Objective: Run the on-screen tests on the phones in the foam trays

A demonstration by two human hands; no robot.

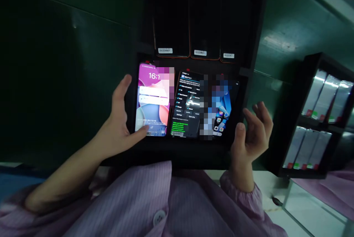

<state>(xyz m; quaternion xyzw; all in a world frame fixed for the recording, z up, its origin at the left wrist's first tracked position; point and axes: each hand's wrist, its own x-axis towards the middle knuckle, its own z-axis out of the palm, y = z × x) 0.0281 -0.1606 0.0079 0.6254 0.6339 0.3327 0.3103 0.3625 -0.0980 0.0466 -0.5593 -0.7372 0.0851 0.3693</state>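
Note:
My left hand [120,122] is at the left of a lit phone [152,113] with a pink and purple lock screen. Its thumb tip rests over the phone's lower left corner, and its index finger points up, apart from the thumb. To the right lies a second phone [184,115] showing a dark test list with blue ticks and green text. A third phone [222,113] has a blue home screen, partly blurred out by blocks. My right hand [253,137] hovers beside the tray's right edge, fingers loosely bent and apart, holding nothing.
The black tray [245,71] also holds several dark-screened phones [204,26] with white labels in its far row. At the right stands another black tray [300,122] with several pale wrapped phones [312,89]. Both are on a dark green table [69,63].

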